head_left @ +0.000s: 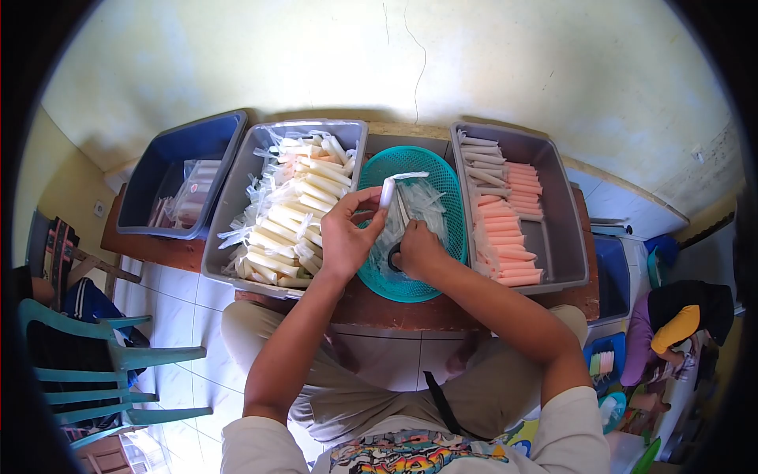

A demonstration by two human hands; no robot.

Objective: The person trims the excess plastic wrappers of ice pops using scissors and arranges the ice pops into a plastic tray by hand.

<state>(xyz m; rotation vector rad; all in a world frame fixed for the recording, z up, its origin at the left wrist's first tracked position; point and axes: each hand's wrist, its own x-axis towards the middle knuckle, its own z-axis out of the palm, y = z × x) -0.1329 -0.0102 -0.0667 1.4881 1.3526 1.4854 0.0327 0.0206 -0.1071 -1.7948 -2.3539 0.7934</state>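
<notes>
My left hand [346,237] is closed on a white plastic-wrapped ice pop [387,194], held upright between thumb and fingers. The pop's loose plastic end [410,174] bends over to the right. My right hand [421,249] grips scissors [393,257] by their dark handles, blades pointing up near the pop. Both hands are over a green mesh basket [452,186] with clear plastic scraps [430,207] inside. Left of it, a grey tub [207,261] is heaped with cream-coloured ice pops [296,217]. On the right, another grey tub [564,229] holds rows of pink ice pops [505,245] and whitish ones [483,162].
A dark blue tub [146,189] with packed bags [197,186] stands at the far left of the brown bench [395,314], which runs along the wall. Green plastic chairs [118,355] are at lower left. Another person [671,332] sits at the right beside a blue tray [608,347].
</notes>
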